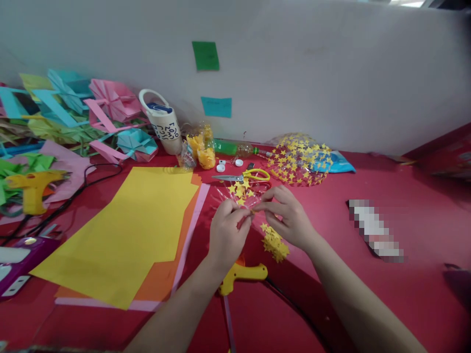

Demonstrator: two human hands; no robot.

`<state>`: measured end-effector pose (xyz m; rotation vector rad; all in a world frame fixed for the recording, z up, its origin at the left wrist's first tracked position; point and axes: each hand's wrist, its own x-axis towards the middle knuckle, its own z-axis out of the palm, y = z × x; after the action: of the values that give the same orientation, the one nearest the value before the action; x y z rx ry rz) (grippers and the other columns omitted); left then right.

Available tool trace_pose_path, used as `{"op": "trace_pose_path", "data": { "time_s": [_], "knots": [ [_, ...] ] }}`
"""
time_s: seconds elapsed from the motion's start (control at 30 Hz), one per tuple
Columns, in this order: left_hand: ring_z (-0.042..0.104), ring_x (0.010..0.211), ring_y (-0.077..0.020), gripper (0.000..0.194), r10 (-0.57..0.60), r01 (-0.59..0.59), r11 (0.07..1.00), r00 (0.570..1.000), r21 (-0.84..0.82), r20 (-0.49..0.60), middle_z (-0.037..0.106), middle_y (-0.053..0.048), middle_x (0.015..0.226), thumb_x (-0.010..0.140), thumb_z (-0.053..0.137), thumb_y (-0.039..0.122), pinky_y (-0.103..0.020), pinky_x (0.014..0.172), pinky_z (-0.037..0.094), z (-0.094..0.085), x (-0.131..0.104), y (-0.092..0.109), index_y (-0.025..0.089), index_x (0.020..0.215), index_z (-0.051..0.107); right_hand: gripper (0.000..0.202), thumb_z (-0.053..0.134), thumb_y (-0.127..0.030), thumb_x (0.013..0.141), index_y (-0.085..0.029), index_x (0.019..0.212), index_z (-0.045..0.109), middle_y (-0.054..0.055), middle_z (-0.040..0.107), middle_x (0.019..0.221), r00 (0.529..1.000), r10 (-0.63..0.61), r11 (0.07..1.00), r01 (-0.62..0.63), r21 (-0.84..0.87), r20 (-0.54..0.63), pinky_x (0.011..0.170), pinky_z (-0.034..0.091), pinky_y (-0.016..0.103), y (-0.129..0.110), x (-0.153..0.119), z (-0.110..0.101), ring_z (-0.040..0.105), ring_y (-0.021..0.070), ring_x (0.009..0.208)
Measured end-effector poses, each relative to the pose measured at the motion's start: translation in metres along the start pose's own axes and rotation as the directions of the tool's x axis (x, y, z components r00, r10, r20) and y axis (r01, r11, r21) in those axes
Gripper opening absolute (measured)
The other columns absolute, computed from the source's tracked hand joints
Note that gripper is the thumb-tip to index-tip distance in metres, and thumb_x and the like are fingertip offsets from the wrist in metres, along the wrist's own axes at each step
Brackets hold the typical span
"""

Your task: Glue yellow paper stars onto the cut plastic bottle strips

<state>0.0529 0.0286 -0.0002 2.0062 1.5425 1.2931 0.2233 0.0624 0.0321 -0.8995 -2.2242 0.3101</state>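
My left hand (228, 234) is closed in a pinch, its fingertips on a small yellow piece (252, 212) too small to make out fully. From the other side, the fingertips of my right hand (289, 215) meet at the same piece. Just beyond them, yellow paper stars (241, 190) lie on clear film. A pile of yellow stars (275, 243) sits below my right hand. Under my left wrist rests a yellow glue gun (245, 272), partly hidden by the wrist. Yellow-handled scissors (253, 175) lie behind the stars.
Yellow paper sheets (140, 230) cover the left side. A second glue gun (37, 189), a purple power strip (27, 264) and folded paper flowers (114, 100) are further left. Along the wall stand a white tumbler (165, 128), a green bottle (226, 147) and a star-covered clear dome (300, 159).
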Motion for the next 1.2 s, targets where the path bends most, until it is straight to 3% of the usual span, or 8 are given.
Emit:
{"op": "trace_pose_path", "data": {
  "time_s": [0.17, 0.43, 0.67, 0.9, 1.2],
  "knots": [
    [0.053, 0.078, -0.0162, 0.014, -0.02, 0.02, 0.999, 1.0, 0.027, 0.001, 0.052, -0.003, 0.08, 0.085, 0.057, 0.023, -0.031, 0.072, 0.046, -0.004, -0.004, -0.001, 0.02, 0.09, 0.07, 0.03, 0.045, -0.004, 0.08, -0.022, 0.094, 0.067, 0.005, 0.059, 0.09, 0.994, 0.077, 0.997, -0.075, 0.03, -0.072, 0.077, 0.045, 0.036, -0.002, 0.001, -0.007, 0.055, 0.019, 0.086],
    [0.054, 0.083, -0.0168, 0.012, 0.014, -0.012, 0.995, 1.0, 0.1, -0.017, 0.052, -0.003, 0.084, 0.084, 0.058, 0.024, -0.031, 0.076, 0.047, -0.018, -0.003, -0.001, 0.02, 0.09, 0.068, 0.028, 0.044, -0.004, 0.08, -0.02, 0.085, 0.067, 0.005, 0.06, 0.086, 0.992, 0.077, 0.997, -0.075, 0.02, -0.1, 0.074, 0.044, 0.034, 0.0, 0.004, -0.018, 0.055, 0.0183, 0.083],
    [0.052, 0.096, -0.0214, 0.01, 0.077, -0.056, 0.982, 0.991, 0.178, -0.111, 0.049, -0.008, 0.101, 0.078, 0.063, 0.026, -0.037, 0.084, 0.047, -0.029, -0.007, 0.004, 0.018, 0.085, 0.065, 0.019, 0.052, -0.006, 0.077, -0.017, 0.08, 0.067, 0.005, 0.058, 0.085, 0.992, 0.094, 0.987, -0.081, -0.142, 0.086, 0.077, 0.04, 0.036, 0.001, 0.003, -0.02, 0.05, 0.0203, 0.084],
    [0.048, 0.1, -0.0258, 0.013, 0.077, -0.03, 0.936, 0.99, 0.352, -0.119, 0.05, -0.009, 0.108, 0.076, 0.067, 0.034, -0.045, 0.093, 0.04, -0.016, -0.004, 0.009, 0.021, 0.079, 0.068, 0.014, 0.056, -0.01, 0.078, -0.017, 0.081, 0.068, 0.004, 0.058, 0.084, 0.978, 0.099, 0.982, -0.065, -0.18, 0.184, 0.076, 0.037, 0.035, -0.011, 0.002, -0.014, 0.048, 0.0202, 0.084],
    [0.049, 0.106, -0.0265, 0.008, 0.011, 0.041, 0.937, 0.989, 0.346, -0.146, 0.053, -0.009, 0.109, 0.08, 0.064, 0.025, -0.047, 0.096, 0.037, 0.001, -0.006, 0.006, 0.022, 0.082, 0.07, 0.014, 0.054, -0.022, 0.087, -0.016, 0.094, 0.064, 0.008, 0.06, 0.091, 0.999, 0.02, 0.984, -0.025, -0.177, -0.028, 0.078, 0.037, 0.036, -0.015, 0.002, 0.006, 0.049, 0.0218, 0.088]
  ]
}}
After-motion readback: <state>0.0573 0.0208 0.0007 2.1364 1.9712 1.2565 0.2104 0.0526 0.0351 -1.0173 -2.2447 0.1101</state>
